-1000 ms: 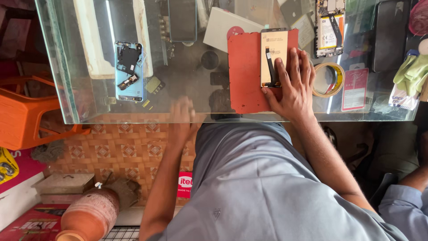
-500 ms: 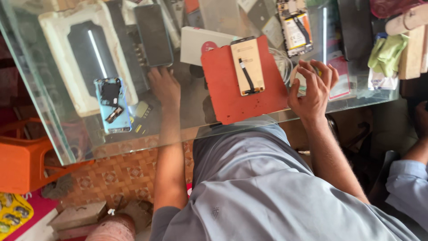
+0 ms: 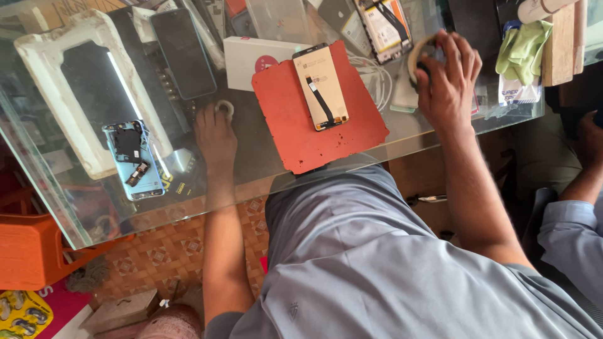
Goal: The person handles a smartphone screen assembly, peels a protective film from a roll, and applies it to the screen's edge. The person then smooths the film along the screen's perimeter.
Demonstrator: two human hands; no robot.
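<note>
My right hand is closed over a yellowish tape roll on the glass table, right of a red work mat. A phone display panel lies back-up on the mat, with a dark flex cable down its middle. My left hand appears to reach under the glass top, and its fingertips pinch a small white ring. An opened blue phone body lies left of that hand.
A white moulded frame, a dark phone and a white box lie at the back left. Green gloves and a wooden block sit at the far right. Another person's arm is at the right edge, and an orange stool stands below left.
My right hand left the display panel and moved right onto the tape roll. My left hand went from the table's front edge forward under the glass to the white ring.
</note>
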